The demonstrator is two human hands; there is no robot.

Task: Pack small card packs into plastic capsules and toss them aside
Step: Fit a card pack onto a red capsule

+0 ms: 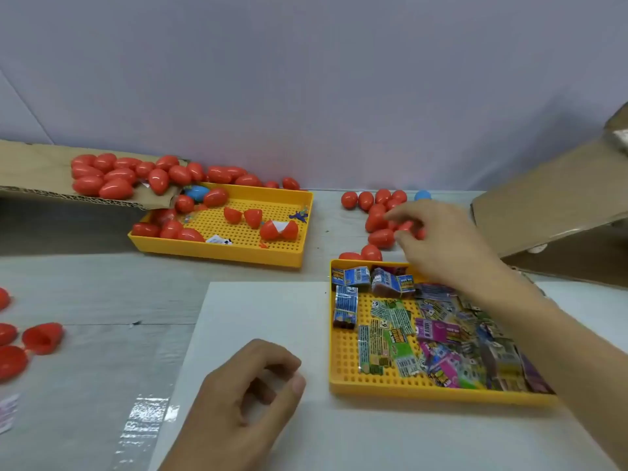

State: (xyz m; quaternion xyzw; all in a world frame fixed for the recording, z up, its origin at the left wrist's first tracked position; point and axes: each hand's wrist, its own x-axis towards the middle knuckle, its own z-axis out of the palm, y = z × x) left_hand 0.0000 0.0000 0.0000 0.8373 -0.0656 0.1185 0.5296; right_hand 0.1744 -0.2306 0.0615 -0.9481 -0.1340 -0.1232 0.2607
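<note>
Red plastic egg-shaped capsules (380,217) lay in a loose cluster on the grey bench (85,294), at its far right side, just behind the nearer yellow perforated plastic tray (343,355). The right hand (441,243) reached over that tray's back edge into the cluster, fingers (399,215) spread and slightly curled above the capsules. Whether they already touched one I could not tell; nothing looked pinched between them. Judging from the pose, the hand had either just let a filled capsule drop there or was about to pick one up.

The nearer tray held the small foil card packs (401,334), blue ones along its back and left edge and green, pink and purple ones heaped toward the right. It sat close beside the white sheet (258,311) in front of the person, likely so packs could be lifted out with a short reach.

The left hand (248,385) rested on that sheet, fingers curled loosely toward the thumb and holding nothing visible, apparently waiting.

A second yellow perforated tray (289,256) stood farther back on the left, with several red capsule halves (253,217) lying open in it and a blue capsule (197,193) at its far corner. More red capsules were piled on a brown cardboard flap (34,171) overhanging that tray.
</note>
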